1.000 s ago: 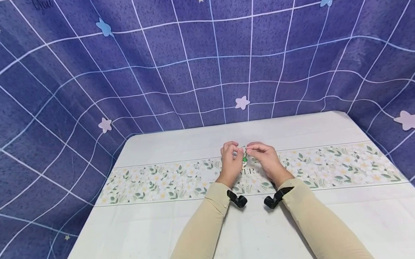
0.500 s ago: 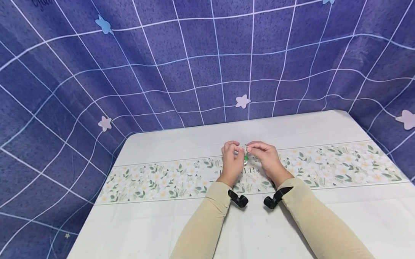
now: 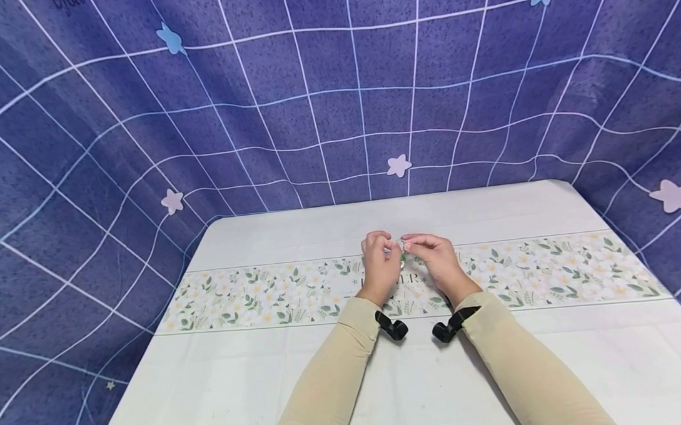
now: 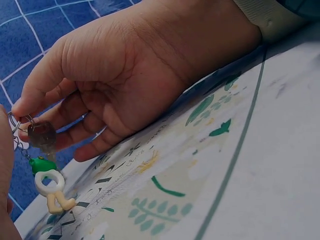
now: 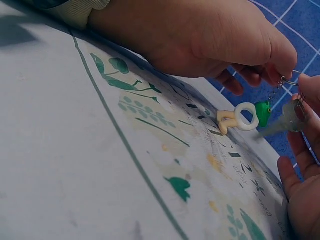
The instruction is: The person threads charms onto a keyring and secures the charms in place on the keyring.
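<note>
Both hands meet over the printed band, around a keychain. My left hand [image 3: 380,267] pinches its metal key ring between thumb and fingertip; in the right wrist view the left hand [image 5: 200,35] spans the top. My right hand [image 3: 440,265] pinches the ring from the other side; the left wrist view shows the right hand [image 4: 120,65] palm-on, its lower fingers spread. A key [image 4: 42,136] hangs by the right fingers. Beside it dangles a small charm [image 5: 262,112] on a chain, with a green head, white ring body and beige legs. Fingertips hide part of the ring.
A white cloth [image 3: 222,379] covers the table, with a floral band [image 3: 304,292] and lettering across it. Behind and at the sides hangs a purple-blue curtain [image 3: 324,63] with grid lines and stars. Each wrist carries a black camera mount [image 3: 392,327].
Both hands stay almost in place, the fingertips shifting slightly at the ring. In the head view, the charm's green part shows less beside the left thumb than half a second ago.
</note>
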Demonstrator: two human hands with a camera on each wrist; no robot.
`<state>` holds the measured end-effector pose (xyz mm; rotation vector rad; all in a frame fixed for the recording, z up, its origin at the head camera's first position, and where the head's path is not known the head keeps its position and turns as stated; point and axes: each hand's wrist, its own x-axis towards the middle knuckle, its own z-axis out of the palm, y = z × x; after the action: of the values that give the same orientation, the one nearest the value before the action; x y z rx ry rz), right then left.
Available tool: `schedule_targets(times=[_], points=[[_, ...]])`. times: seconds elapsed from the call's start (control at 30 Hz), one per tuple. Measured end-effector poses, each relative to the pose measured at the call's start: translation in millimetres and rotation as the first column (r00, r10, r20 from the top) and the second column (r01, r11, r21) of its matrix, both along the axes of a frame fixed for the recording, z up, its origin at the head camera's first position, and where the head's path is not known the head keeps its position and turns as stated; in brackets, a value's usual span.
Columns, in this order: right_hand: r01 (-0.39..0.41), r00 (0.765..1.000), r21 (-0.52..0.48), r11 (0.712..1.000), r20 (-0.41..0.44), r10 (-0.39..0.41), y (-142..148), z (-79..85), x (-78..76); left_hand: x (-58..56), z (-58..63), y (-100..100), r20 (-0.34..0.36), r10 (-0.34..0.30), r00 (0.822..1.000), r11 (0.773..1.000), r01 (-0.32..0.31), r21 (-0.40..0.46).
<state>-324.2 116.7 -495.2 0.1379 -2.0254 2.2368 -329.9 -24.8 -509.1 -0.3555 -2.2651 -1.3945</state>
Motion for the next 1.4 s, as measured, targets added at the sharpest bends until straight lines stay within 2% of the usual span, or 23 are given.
schedule_targets(times=[0.07,0.17,0.33,0.6,1.07,1.4], points=[[0.005,1.000,0.010,1.000,-0.002,-0.005,0.4,-4.0,-2.7,0.3,-0.1,0.0,-0.016,0.003,1.000,1.000,-0.003,-0.011],[0.011,1.000,0.015,1.000,-0.011,-0.011,0.4,-9.3,-5.5,1.0,1.3,-0.5,0.003,0.000,1.000,1.000,0.001,-0.020],[0.012,1.000,0.014,1.000,-0.025,-0.011,-0.1,-9.0,-4.3,1.2,2.7,-1.2,0.018,0.009,1.000,0.999,-0.009,-0.041],[0.021,0.999,-0.045,0.999,-0.042,-0.022,-1.8,-7.1,-2.7,1.9,3.3,-1.6,-0.003,0.022,1.000,0.996,-0.022,-0.082],[-0.028,0.997,-0.029,0.999,-0.074,0.025,0.4,-10.0,-6.2,0.6,3.9,-0.6,0.006,0.040,0.999,0.995,-0.040,-0.089],[-0.043,0.997,0.007,0.999,-0.067,0.044,0.3,0.6,-0.1,1.9,4.4,-0.4,0.016,0.039,0.999,0.996,-0.037,-0.082]])
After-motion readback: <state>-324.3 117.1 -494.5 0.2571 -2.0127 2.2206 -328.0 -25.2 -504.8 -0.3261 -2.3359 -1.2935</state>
